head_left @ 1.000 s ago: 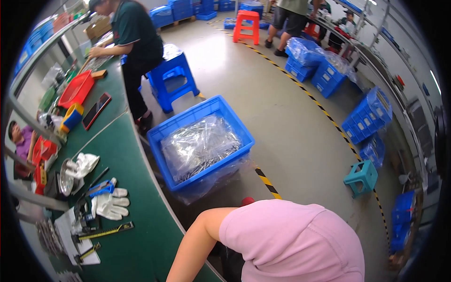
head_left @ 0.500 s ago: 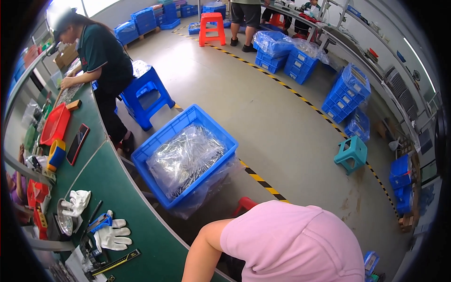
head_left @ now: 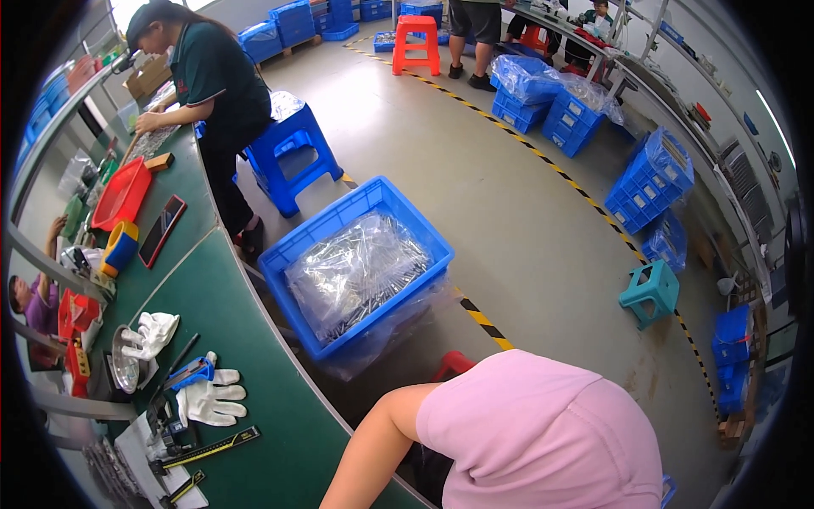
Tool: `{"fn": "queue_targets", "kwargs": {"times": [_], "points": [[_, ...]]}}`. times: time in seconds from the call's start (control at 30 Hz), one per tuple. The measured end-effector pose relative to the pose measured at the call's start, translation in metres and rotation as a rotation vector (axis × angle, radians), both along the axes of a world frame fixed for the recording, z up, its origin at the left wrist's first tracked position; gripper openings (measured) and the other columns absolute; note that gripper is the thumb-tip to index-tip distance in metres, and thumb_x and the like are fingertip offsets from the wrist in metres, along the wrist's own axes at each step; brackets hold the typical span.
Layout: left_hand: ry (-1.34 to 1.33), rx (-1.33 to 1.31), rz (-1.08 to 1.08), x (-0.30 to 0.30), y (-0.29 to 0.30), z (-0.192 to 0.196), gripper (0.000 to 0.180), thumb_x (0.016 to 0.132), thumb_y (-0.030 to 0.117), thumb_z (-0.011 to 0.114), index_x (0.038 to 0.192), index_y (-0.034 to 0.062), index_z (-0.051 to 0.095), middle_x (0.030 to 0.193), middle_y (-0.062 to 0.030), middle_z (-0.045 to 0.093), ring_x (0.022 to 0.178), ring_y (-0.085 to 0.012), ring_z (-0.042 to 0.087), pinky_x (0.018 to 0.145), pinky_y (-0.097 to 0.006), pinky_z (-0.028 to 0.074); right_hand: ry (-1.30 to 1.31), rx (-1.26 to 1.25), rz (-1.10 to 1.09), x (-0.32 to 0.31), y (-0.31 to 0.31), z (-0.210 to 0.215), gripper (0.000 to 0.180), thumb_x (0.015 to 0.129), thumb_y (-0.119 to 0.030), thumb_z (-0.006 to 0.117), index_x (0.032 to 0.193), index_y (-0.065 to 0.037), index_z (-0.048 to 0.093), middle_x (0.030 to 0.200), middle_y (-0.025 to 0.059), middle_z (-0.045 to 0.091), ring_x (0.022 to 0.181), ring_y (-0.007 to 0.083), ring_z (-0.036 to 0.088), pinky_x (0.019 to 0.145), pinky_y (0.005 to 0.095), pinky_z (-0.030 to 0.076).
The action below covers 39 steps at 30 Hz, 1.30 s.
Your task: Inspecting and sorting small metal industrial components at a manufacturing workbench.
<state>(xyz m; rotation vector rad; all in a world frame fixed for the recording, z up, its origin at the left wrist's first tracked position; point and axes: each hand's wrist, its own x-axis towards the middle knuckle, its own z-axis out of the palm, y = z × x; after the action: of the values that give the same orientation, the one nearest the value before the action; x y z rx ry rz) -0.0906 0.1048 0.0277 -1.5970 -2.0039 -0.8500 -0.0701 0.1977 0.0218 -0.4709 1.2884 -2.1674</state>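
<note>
Neither my left hand nor my right hand shows in the head view. A bare forearm (head_left: pixel 366 454) under a pink sleeve (head_left: pixel 454 416) runs off the lower edge beside the green bench (head_left: pixel 280 441); its hand is out of the picture, and whose arm it is I cannot tell. On the bench nearby lie a white glove (head_left: pixel 214 399) with a blue-handled tool (head_left: pixel 191 373) on it, a second white glove (head_left: pixel 154 335) over a round metal dish (head_left: pixel 125 365), and a black and yellow ruler-like strip (head_left: pixel 212 447).
A blue crate (head_left: pixel 284 263) of bagged metal rods stands beside the bench. Farther along are a phone (head_left: pixel 162 231), a red tray (head_left: pixel 123 193) and a co-worker in dark green (head_left: pixel 216 81). Stools include a blue one (head_left: pixel 297 153) and a teal one (head_left: pixel 649 293). Blue crates (head_left: pixel 649 182) are stacked at right.
The whole view has shifted, so the bench, crate and co-worker sit farther right and most sit slightly higher. The bench things keep their places relative to one another.
</note>
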Motion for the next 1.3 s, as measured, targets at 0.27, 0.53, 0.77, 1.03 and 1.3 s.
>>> {"fn": "queue_targets", "kwargs": {"times": [0.27,0.53,0.77,1.03,1.3], "points": [[0.032,-0.014,-0.034,0.008,0.005,0.011,0.026,0.086,0.023,0.059,0.089,-0.0019,0.062,0.076,-0.0113,0.055,0.068,-0.0252,0.055,0.067,-0.034,0.045,0.104,0.19,0.075,0.006,0.001,-0.01,0.03,0.079,-0.025,0.07,0.058,-0.008,0.057,0.058,0.0003,0.047,0.054,0.0144,0.045,0.052,0.0289,0.04],[0.065,-0.104,0.251,0.02,-0.043,0.024,0.029,0.088,0.026,0.057,0.091,-0.0022,0.062,0.077,-0.0115,0.055,0.068,-0.0259,0.055,0.069,-0.034,0.045,0.161,0.13,0.007,0.002,0.009,-0.031,0.028,0.07,-0.035,0.076,0.067,-0.009,0.066,0.066,0.0001,0.062,0.061,0.0115,0.055,0.055,0.0263,0.041],[-0.153,-0.013,0.939,-0.009,-0.076,0.044,0.034,0.092,0.019,0.045,0.12,-0.0005,0.052,0.12,-0.0169,0.049,0.112,-0.0305,0.046,0.096,-0.037,0.034,0.108,0.149,-0.168,0.024,0.045,0.001,0.028,0.074,-0.016,0.075,0.091,0.004,0.067,0.075,0.0065,0.066,0.068,0.0074,0.06,0.063,0.0208,0.048],[-0.117,-0.044,1.091,0.003,-0.128,0.026,0.044,0.082,0.023,0.059,0.116,-0.0037,0.051,0.115,-0.0188,0.051,0.107,-0.0348,0.048,0.093,-0.041,0.037,0.556,0.459,-0.495,0.023,0.012,0.016,0.027,0.068,-0.01,0.077,0.091,0.0,0.067,0.076,0.005,0.065,0.067,0.01,0.057,0.062,0.0245,0.045],[-0.126,-0.121,1.062,0.038,-0.108,0.003,0.042,0.076,0.013,0.061,0.114,-0.0017,0.052,0.111,-0.0154,0.051,0.104,-0.0325,0.049,0.088,-0.041,0.04,1.372,0.882,-0.621,-0.026,0.003,0.023,0.026,0.061,-0.02,0.075,0.083,-0.01,0.067,0.114,0.0061,0.059,0.109,0.0232,0.052,0.094,0.0408,0.036]]}}
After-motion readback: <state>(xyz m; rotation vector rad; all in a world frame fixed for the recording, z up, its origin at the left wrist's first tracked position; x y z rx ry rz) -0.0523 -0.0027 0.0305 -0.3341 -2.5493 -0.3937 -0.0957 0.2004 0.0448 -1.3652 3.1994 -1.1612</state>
